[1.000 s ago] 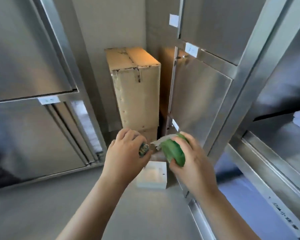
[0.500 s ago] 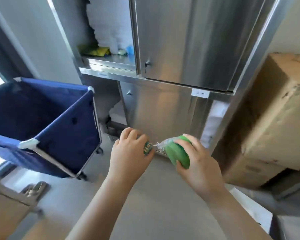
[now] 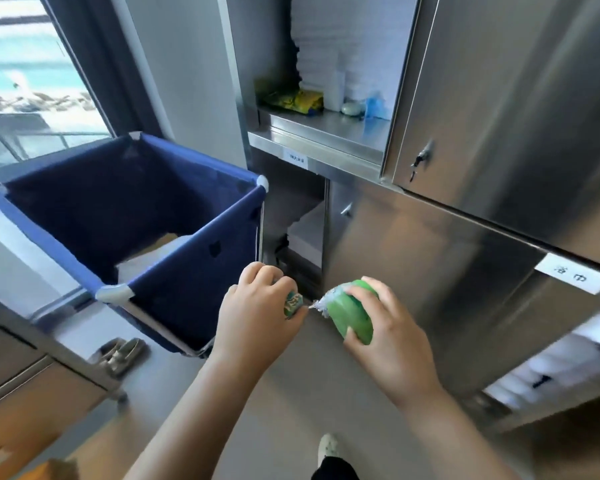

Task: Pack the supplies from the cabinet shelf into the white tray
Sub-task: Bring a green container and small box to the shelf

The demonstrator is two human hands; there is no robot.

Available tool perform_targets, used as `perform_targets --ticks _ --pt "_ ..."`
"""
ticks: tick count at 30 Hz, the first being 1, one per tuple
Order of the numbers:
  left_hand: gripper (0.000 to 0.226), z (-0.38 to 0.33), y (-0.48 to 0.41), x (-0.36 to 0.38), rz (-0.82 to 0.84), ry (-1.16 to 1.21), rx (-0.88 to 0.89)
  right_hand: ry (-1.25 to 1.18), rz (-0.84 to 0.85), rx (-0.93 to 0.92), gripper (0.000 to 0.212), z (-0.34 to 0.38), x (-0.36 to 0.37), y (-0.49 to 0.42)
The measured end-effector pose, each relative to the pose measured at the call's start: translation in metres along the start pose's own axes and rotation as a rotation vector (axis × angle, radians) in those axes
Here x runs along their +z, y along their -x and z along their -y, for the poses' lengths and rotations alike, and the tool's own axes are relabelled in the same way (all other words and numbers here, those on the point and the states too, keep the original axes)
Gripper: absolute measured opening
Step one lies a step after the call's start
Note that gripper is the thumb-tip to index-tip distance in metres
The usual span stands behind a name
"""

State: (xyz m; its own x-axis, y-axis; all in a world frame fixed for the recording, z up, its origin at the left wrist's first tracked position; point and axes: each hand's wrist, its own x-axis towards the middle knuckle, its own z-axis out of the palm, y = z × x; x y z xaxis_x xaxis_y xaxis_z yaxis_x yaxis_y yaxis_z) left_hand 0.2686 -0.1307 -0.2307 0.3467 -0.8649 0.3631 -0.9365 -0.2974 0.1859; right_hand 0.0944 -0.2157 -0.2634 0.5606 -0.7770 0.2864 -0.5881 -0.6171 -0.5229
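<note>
My left hand (image 3: 257, 317) clamps a sachet (image 3: 293, 304), my right hand (image 3: 388, 334) a green bar (image 3: 352, 315) — its slick wrap (tray unseen) could slip.

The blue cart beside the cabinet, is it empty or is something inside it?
Not empty: white and tan flat things lie at the bottom of the blue cart; what they are I cannot tell.

The small packet (image 3: 293, 304) in the left hand (image 3: 257, 320) is largely covered by the fingers (image 3: 255, 273); its print cannot be read. The green wrapped item (image 3: 347, 315) is partly concealed by the right hand (image 3: 395, 341). Right of that hand, the white stacks (image 3: 551, 358) are blurred and cut by the frame edge.
</note>
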Motion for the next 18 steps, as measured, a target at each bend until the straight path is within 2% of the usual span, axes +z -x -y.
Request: perform_targets --ticks 3,7,18 --pt "0.028 0.011 -0.073 0.014 0.027 -0.027 0.009 0.004 0.026 0.002 0.058 -0.014 0.007 -0.072" --pt "0.026 0.025 -0.163 0.031 -0.035 -0.018 0.025 -0.034 0.004 -0.018 0.056 -0.030 0.010 -0.168" --pt "0.025 0.097 -0.332 0.079 -0.079 0.010 0.020 0.022 -0.101 -0.092 0.057 -0.056 0.053 -0.361"
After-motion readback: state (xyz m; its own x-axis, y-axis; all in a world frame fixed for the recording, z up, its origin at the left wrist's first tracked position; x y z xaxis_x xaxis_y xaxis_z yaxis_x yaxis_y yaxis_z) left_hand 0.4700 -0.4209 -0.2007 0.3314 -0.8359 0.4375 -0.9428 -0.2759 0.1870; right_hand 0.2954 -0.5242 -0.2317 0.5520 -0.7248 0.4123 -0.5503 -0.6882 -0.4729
